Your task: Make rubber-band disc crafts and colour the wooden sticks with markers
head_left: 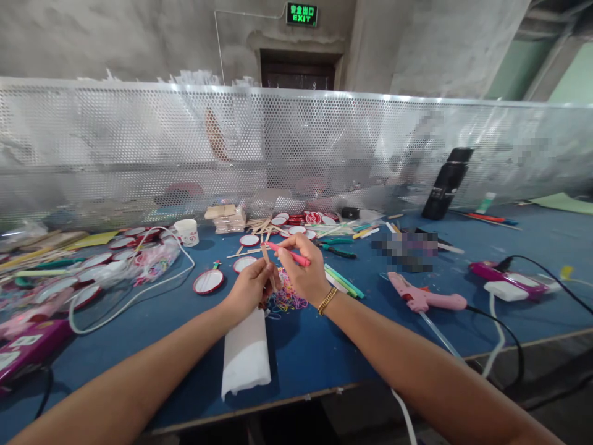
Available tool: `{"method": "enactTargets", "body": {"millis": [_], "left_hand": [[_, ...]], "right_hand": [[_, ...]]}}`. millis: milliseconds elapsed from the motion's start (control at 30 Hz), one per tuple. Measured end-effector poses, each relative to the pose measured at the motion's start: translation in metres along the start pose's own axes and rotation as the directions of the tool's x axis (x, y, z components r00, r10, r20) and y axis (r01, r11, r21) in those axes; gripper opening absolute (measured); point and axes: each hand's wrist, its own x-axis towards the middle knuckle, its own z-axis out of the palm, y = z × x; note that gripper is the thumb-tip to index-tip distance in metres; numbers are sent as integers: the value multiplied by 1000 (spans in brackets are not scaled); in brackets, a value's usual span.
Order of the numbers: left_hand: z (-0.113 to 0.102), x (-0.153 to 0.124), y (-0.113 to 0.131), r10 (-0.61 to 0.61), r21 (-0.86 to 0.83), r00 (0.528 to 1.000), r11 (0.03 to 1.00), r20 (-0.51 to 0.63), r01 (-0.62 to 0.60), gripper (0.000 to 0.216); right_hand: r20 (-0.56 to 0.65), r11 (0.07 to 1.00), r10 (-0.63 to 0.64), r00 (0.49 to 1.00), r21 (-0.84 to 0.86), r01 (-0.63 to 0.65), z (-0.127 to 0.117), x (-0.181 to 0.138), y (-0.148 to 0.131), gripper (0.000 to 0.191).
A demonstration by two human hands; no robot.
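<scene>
Head view: L hand [250,287] is pinched on a stick [265,252], mid-frame; R hand [303,269] is closed on a pink pen [296,255], its tip close to the stick; contact I cannot tell. Poss. risk: stick is narrow, so pen may skid off if L grip is loose. Bands [290,298] lie just below the hands & may snag the stick's lower end. R arm [393,352] could knock the glue gun [419,298], right of frame, if it swings out. Surface: blue table [176,346], crowded w/ lids [208,282] at left & centre. Room: perforated screen [162,130] behind, grey wall [115,37] above it, lit exit sign [302,14] at top centre.
</scene>
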Motion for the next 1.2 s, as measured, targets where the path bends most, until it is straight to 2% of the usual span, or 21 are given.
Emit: {"method": "enactTargets", "body": {"millis": [233,467,767,967,1100,1200], "left_hand": [[0,1,-4,16,-24,1000,1000,1,-16,43],[1,1,-1,12,-33,1000,999,10,-11,44],[-1,2,-2,-2,-36,1000,999,15,3,44],[1,0,4,-20,-23,1000,1000,-2,20,42],[0,-1,2,-24,7,1000,1000,-5,24,42],[0,0,-1,-7,-2,1000,1000,10,7,42]], "right_hand": [[22,999,-50,999,-1,50,1,-1,-2,5],[38,999,-45,998,-23,46,1,-1,-1,7],[22,999,-38,999,-26,38,0,0,0,7],[-31,1000,11,999,12,-11,0,2,2,6],[-19,997,-43,999,64,44,0,3,0,14],[2,994,-103,995,22,103,-1,2,-2,17]]}}
